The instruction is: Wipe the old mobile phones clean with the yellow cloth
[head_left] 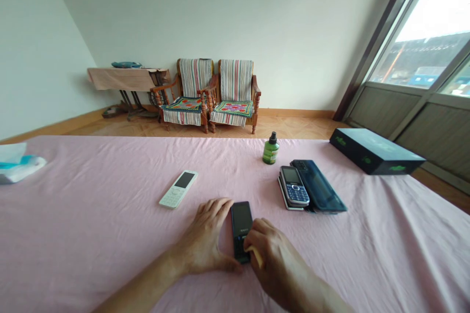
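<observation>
White phone [178, 189] lies past the spread left hand [206, 235], green bottle [270, 151] and phone stack [294, 187] past the right hand [274, 250], which pinches something yellowish [258, 257]; between hands, the dark phone [241, 217] points lengthwise away, screen end farthest.

Two wooden armchairs [237, 83] before pale wall [293, 29]; cloth-draped table [121, 79] left of them; window [422, 61] far right.

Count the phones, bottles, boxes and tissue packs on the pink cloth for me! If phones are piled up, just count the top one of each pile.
Phones: 4 (white phone, black phone, blue-keyed phone, large blue phone)
Bottles: 1 (green bottle)
Boxes: 1 (black-sided box)
Tissue packs: 1 (white-and-blue pack)
Total: 7
</observation>
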Available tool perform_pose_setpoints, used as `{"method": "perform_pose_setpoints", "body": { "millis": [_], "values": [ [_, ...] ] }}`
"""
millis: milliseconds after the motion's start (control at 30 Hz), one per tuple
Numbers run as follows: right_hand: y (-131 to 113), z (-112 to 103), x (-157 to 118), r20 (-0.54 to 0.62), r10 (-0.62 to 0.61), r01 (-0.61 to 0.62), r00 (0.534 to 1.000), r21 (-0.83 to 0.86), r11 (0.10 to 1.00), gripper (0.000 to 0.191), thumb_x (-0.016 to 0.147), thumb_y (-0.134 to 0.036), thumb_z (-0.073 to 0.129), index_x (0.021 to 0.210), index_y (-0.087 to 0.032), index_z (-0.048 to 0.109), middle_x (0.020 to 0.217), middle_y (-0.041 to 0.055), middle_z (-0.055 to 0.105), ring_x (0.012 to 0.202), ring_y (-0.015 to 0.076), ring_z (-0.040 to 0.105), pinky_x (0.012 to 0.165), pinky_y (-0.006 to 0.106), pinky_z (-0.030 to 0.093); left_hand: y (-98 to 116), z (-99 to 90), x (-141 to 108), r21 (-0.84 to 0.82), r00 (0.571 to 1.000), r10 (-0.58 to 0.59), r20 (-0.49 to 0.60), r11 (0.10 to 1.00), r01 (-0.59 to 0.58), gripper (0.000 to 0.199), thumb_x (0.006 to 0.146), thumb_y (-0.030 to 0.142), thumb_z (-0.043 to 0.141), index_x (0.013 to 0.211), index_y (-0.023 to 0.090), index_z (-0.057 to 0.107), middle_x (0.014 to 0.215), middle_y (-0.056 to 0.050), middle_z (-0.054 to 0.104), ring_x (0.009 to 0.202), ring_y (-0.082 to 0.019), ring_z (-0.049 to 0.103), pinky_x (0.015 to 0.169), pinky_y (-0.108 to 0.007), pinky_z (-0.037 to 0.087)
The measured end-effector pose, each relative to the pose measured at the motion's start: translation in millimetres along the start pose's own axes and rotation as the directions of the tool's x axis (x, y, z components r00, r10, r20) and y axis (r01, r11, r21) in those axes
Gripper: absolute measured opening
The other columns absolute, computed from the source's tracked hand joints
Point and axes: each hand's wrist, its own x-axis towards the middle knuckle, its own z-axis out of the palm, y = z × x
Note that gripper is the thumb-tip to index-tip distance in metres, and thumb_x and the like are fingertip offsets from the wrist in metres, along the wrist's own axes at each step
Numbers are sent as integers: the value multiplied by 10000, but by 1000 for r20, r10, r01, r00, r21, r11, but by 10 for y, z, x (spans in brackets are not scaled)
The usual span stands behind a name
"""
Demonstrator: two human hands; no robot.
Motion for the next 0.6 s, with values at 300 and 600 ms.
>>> {"method": "perform_pose_setpoints", "body": {
  "millis": [300,600],
  "values": [
    [21,-83,-19,38,-10,10,999,6,1000,246,750,69,518,719,-156,614,811,31,597,758,147,528,650,240,385,-20,31,-1,-19,1000,8,-17,1000,-9,1168,407,570,848,1390,217,325,1390,-129,417,1280,-367,370,1069,-520,286],
    [-19,35,7,55,-104,104,993,7,995,250,830,26,493,766,-161,647,841,47,592,787,153,516,655,245,386,5,23,7,-7,998,42,-41,999,-42,1033,500,496,819,1373,203,350,1375,-133,431,1264,-352,388,1070,-493,288]
  ]
}}
